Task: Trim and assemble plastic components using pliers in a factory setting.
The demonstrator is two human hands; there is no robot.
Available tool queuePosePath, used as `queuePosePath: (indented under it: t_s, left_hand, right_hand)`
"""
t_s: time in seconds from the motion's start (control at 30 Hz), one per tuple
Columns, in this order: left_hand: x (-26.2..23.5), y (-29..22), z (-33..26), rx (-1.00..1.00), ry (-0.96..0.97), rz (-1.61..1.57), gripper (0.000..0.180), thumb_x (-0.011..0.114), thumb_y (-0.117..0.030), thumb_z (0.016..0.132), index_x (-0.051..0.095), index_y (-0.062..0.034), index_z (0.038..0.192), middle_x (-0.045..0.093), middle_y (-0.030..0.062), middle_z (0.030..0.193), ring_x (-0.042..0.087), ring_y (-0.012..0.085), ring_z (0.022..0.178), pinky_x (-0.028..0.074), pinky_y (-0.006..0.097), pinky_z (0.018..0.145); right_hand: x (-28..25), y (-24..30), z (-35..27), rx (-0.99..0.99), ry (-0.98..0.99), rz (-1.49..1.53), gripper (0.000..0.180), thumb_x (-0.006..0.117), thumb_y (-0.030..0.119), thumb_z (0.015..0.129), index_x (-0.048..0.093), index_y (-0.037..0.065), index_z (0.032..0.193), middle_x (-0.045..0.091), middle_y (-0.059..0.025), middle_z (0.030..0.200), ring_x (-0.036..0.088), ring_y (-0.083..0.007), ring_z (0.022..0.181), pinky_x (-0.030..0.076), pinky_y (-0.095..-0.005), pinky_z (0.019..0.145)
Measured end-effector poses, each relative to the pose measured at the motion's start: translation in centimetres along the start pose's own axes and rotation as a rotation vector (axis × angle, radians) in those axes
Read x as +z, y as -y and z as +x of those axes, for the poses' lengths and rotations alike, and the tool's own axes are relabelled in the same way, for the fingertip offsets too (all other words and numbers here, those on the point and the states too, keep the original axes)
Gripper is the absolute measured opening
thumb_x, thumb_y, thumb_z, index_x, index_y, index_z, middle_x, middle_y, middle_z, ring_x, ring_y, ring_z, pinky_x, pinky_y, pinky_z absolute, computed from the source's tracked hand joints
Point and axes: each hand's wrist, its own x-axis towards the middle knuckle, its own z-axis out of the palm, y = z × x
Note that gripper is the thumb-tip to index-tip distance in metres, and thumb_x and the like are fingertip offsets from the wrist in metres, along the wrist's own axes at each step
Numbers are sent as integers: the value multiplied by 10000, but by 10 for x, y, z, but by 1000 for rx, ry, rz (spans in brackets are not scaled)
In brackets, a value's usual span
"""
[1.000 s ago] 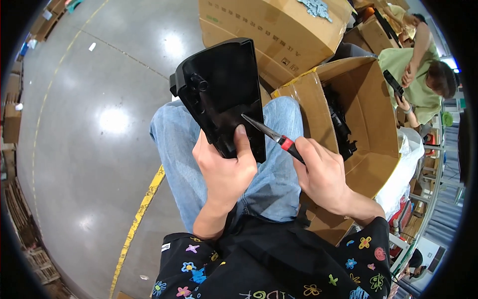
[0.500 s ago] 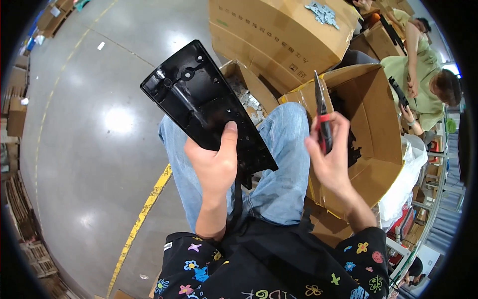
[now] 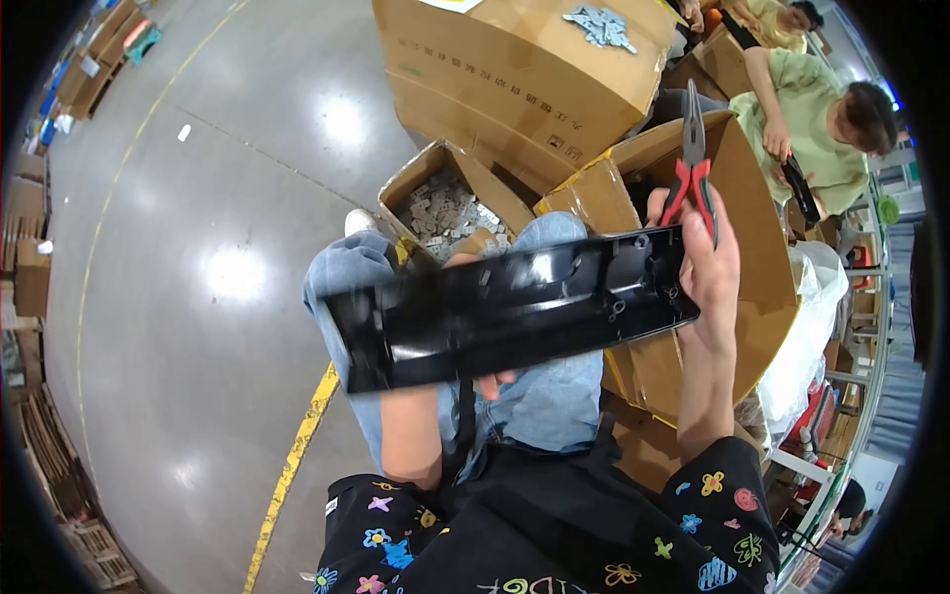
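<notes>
A long black plastic housing (image 3: 515, 307), open side up and a little blurred, lies nearly level across my lap. Beneath its middle is my left hand (image 3: 492, 384), closed around it; most of that hand is hidden, with fingertips showing at the near edge. My right hand (image 3: 714, 257) grips needle-nose pliers (image 3: 693, 163) with red and black handles, jaws pointing up. The housing's right end meets the right hand's fingers or lies just in front of them; I cannot tell which.
A small carton (image 3: 411, 183) of grey metal pieces stands beyond my knees. Behind it is a large closed carton (image 3: 495, 79) with metal pieces (image 3: 599, 28) on top. An open carton (image 3: 762, 257) stands at right. Another person (image 3: 821, 119) holds a black part.
The housing has turned from steeply slanted to nearly level, its right end now by my right hand. The pliers have moved up and right, with their handles now spread.
</notes>
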Motion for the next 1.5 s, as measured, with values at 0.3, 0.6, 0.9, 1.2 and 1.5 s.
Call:
queuePosePath:
  t_s: [0.3,0.6,0.9,1.2,1.5]
  left_hand:
    - [17,39,19,525,-756,513,790,566,-228,690,254,-32,1388,444,303,1264,587,427,999,504,507,834]
    - [2,46,17,611,-604,586,675,415,-479,941,84,-125,1411,401,259,1329,555,435,1080,499,526,880]
    - [8,50,13,635,-636,650,708,494,-497,903,119,-156,1397,409,262,1312,582,422,1033,521,501,849]
    - [15,52,15,637,-658,654,716,525,-482,892,123,-154,1385,400,252,1313,592,404,1021,537,490,820]
    - [11,50,11,654,-911,1229,779,387,-602,898,221,-15,1383,558,254,1100,645,317,886,564,383,651]
  right_hand:
    - [13,11,-37,323,347,533,532,574,374,900,347,-2,1200,449,-107,949,436,-115,543,325,-232,439]
    - [48,-12,-91,628,666,568,741,596,676,750,341,56,1066,330,-87,926,228,-69,553,255,-212,476]
    - [53,-4,-93,640,671,514,688,526,661,804,340,55,1072,335,-73,905,226,-62,540,245,-202,462]
    - [55,-2,-99,620,637,532,663,479,648,842,335,45,1078,346,-71,897,216,-49,512,229,-205,445]
    - [56,4,-107,683,577,602,324,395,362,976,321,58,1062,351,-80,885,237,-40,510,229,-189,436]
